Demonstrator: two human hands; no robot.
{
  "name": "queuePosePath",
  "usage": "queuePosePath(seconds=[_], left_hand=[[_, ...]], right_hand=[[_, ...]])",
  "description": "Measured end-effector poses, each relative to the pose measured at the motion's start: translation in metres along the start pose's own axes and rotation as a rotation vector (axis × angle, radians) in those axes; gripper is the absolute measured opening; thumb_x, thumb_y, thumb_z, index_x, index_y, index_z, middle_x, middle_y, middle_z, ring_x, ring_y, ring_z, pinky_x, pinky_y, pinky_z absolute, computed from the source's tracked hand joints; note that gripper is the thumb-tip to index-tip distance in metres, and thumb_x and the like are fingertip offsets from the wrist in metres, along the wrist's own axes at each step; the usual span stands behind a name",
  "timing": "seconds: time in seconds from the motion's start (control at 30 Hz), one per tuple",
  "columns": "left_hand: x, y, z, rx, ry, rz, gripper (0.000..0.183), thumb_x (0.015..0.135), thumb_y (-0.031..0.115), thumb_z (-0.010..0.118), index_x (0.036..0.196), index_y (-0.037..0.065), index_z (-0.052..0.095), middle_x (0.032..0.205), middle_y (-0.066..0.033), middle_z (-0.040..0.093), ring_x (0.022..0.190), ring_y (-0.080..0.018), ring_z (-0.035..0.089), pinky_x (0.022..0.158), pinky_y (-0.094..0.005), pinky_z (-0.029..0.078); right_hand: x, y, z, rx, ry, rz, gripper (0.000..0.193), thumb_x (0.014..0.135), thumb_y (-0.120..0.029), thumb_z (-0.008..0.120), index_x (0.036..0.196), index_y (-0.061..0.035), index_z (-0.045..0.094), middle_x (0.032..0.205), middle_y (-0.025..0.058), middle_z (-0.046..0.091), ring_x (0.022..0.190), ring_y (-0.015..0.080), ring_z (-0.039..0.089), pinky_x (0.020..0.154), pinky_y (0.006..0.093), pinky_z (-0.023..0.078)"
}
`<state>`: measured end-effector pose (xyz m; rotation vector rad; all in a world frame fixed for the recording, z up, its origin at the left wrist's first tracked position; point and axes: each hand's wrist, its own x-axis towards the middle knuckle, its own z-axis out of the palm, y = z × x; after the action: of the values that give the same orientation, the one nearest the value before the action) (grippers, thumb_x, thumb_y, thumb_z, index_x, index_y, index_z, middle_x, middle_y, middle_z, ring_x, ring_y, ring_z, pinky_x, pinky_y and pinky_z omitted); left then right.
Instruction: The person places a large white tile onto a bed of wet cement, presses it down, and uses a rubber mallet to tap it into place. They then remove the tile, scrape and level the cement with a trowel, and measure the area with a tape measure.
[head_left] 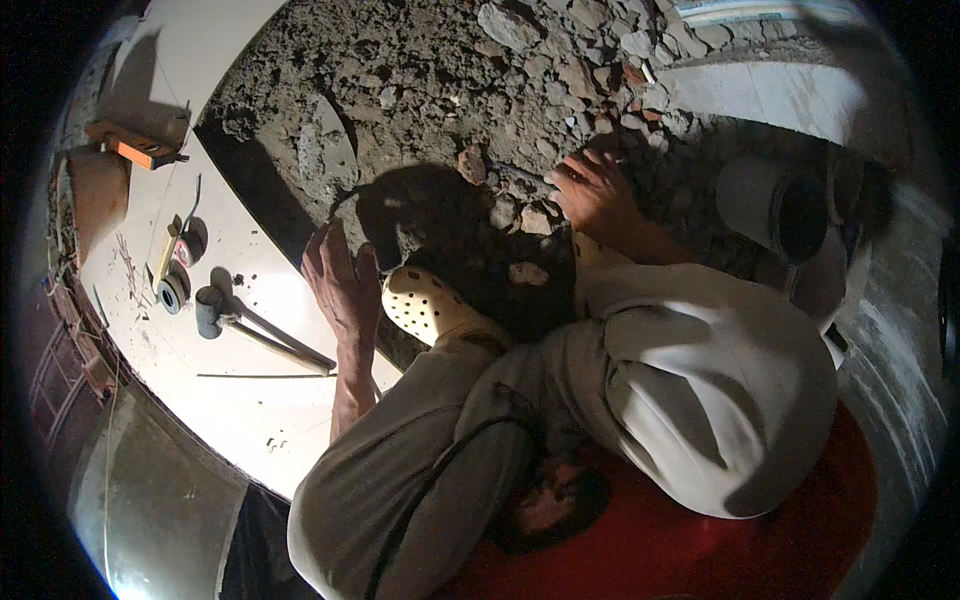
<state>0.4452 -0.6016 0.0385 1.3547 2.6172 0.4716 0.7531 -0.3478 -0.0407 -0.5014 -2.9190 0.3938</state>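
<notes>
The right hand, its hold impossible to tell, is beside a pale stone beyond the yellow clog; the left hand, left of it, is loosely spread; the stone looks hard, hefty, best gripped by its sides.

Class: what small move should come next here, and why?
Perhaps the right hand should nudge the pale stone aside: it lies close by, among loose-looking rubble, while the left hand is farther off, by the edge of the white slab. Whether the right hand grips anything is unclear.
</notes>
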Motion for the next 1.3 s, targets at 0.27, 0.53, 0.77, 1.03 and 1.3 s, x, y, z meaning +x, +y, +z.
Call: queuePosePath(seconds=[0.27,0.53,0.77,1.03,1.3], left_hand=[[-0.005,-0.011,-0.002,-0.05,-0.076,-0.188,0.064,0.086,0.006,0.072,0.144,-0.001,0.046,0.137,-0.0237,0.054,0.128,-0.0404,0.05,0.109,-0.0493,0.041],[-0.005,-0.013,0.004,-0.259,-0.047,-0.276,0.066,0.088,0.007,0.071,0.147,0.0,0.043,0.137,-0.0248,0.053,0.127,-0.0417,0.051,0.108,-0.0491,0.043],[-0.007,-0.001,-0.005,-0.127,-0.047,-0.263,0.065,0.087,0.006,0.073,0.145,0.001,0.045,0.136,-0.024,0.053,0.126,-0.0412,0.052,0.108,-0.0471,0.044],[-0.006,-0.025,0.002,-0.317,-0.002,-0.246,0.06,0.089,0.005,0.071,0.143,-0.001,0.047,0.136,-0.0248,0.055,0.126,-0.041,0.054,0.106,-0.0475,0.046],[-0.015,0.007,-0.034,-0.067,0.051,-0.258,0.052,0.096,0.01,0.068,0.142,-0.002,0.049,0.134,-0.0268,0.056,0.126,-0.0429,0.053,0.106,-0.0495,0.045]], right_hand=[[0.01,-0.009,-0.012,0.032,0.111,0.001,0.027,0.086,-0.022,0.073,0.109,-0.0091,0.067,0.104,0.0091,0.058,0.1,0.0302,0.056,0.09,0.0489,0.042],[0.023,-0.037,-0.002,0.043,0.185,-0.242,0.013,0.081,-0.016,0.069,0.091,-0.0103,0.063,0.094,0.0095,0.057,0.089,0.0267,0.058,0.079,0.0427,0.045],[0.049,-0.004,-0.044,1.084,-0.37,0.161,0.016,0.092,-0.014,0.071,0.094,-0.0076,0.056,0.089,0.01,0.063,0.088,0.0216,0.064,0.083,0.0382,0.051],[0.209,0.134,-0.059,0.591,0.173,0.419,0.039,0.093,-0.025,0.077,0.125,-0.0054,0.066,0.11,0.01,0.07,0.105,0.0264,0.066,0.093,0.0403,0.052],[0.2,0.125,-0.022,0.273,0.192,0.331,0.04,0.098,-0.019,0.069,0.137,-0.0116,0.063,0.125,0.0154,0.06,0.108,0.037,0.062,0.093,0.0468,0.051]])
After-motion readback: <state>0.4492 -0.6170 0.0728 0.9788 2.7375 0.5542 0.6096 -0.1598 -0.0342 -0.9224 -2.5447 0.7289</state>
